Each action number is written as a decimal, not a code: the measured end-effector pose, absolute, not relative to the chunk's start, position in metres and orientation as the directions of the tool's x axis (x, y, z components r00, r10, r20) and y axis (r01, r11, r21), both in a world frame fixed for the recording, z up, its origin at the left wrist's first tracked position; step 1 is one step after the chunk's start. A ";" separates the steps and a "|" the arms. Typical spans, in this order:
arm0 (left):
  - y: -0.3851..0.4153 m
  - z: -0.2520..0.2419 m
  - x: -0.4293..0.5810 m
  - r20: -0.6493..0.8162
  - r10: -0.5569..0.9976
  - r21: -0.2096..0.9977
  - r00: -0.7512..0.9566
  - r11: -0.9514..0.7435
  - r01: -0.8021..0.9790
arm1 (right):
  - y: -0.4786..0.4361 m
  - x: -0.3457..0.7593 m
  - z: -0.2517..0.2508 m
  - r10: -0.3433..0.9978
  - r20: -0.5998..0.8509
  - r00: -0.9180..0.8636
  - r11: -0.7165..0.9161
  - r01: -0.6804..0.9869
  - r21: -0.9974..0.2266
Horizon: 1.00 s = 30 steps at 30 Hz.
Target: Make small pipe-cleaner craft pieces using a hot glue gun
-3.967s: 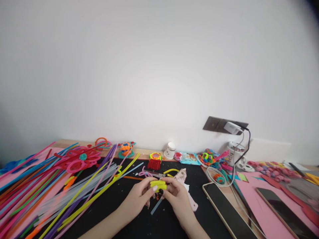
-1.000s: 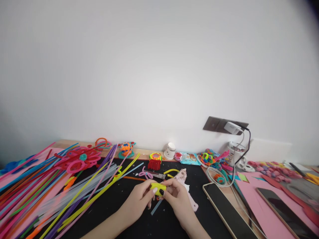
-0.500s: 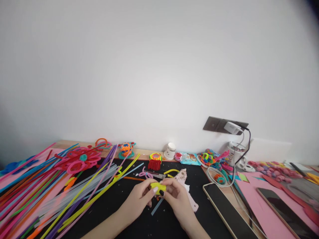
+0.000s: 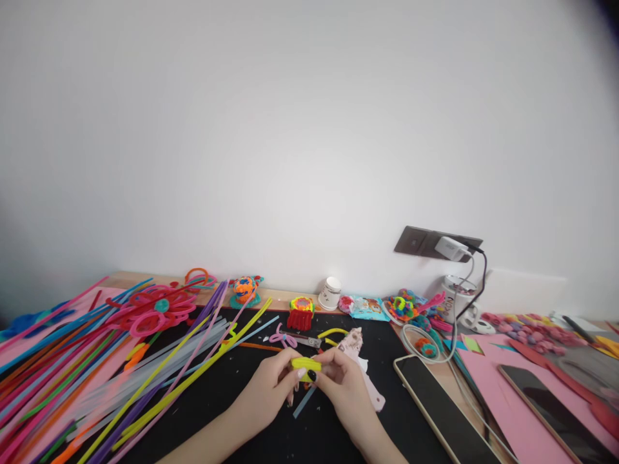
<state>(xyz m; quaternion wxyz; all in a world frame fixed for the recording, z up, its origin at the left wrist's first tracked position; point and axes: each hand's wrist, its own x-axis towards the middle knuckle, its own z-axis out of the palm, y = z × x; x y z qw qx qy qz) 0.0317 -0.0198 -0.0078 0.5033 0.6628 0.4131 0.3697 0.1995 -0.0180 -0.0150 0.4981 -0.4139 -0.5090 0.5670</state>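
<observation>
Between my two hands is a small yellow piece of bent pipe cleaner [image 4: 306, 365], held above the black mat [image 4: 203, 419]. My left hand [image 4: 268, 386] pinches its left end, thumb in front. From the other side my right hand [image 4: 341, 386] grips it with thumb and index finger. Some orange shows just beneath the yellow piece, mostly hidden by the fingers. A translucent glue stick [image 4: 304, 403] lies on the mat below my hands. Behind them are a purple pipe-cleaner bow [image 4: 283, 336] and a curved yellow pipe cleaner [image 4: 333, 335].
Many coloured pipe cleaners [image 4: 159, 386] spread over the left side. A pale pink glue gun [image 4: 370, 380] lies just right of my hands. Farther right are a phone [image 4: 440, 406], a white cable [image 4: 411, 335] and a mug [image 4: 457, 299]. A paper cup [image 4: 329, 293] stands by the wall.
The yellow piece has turned slightly between my fingers and now looks flatter and more level. My hands have barely shifted; the things on the table stay where they were.
</observation>
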 end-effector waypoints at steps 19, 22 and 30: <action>-0.018 -0.011 0.031 0.093 0.927 0.984 0.364 -0.141 0.107 | -0.016 0.201 -0.019 0.982 0.092 -0.164 0.060 -0.187 -0.981; -0.018 -0.010 0.031 0.090 0.925 0.982 0.369 -0.145 0.124 | -0.018 0.201 -0.018 0.984 0.075 -0.163 0.048 -0.169 -0.985; -0.018 -0.010 0.031 0.118 0.920 0.963 0.375 -0.197 0.182 | -0.021 0.198 -0.018 0.990 0.059 -0.128 0.046 -0.104 -0.993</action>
